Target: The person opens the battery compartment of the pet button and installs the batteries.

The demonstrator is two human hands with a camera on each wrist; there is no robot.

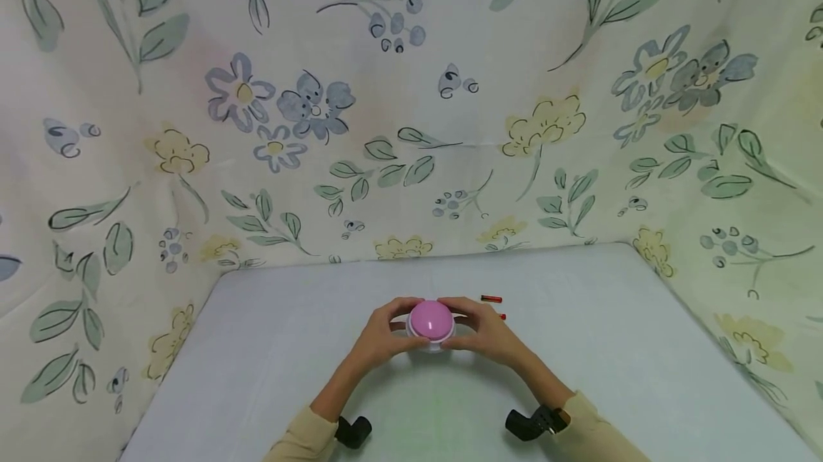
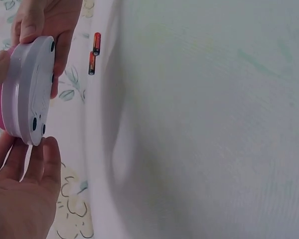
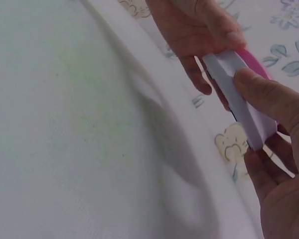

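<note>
A round white device (image 1: 432, 344) with a glossy pink domed top (image 1: 431, 320) is held between both hands above the table. My left hand (image 1: 379, 333) grips its left side, thumb at the near rim and fingers round the far side. On the opposite side my right hand (image 1: 485, 331) holds it the same way. The left wrist view shows the white underside (image 2: 41, 94) with small dark feet, facing the table. Seen edge-on in the right wrist view, the white rim (image 3: 239, 94) lies between the thumbs and fingers of both hands.
Two small red and black batteries, one farther (image 1: 491, 298) and one nearer (image 1: 503, 316), lie on the white-covered table (image 1: 289, 333) just beyond the right hand. A floral cloth (image 1: 411, 105) hangs behind and along both sides. Dark cameras are strapped on both wrists.
</note>
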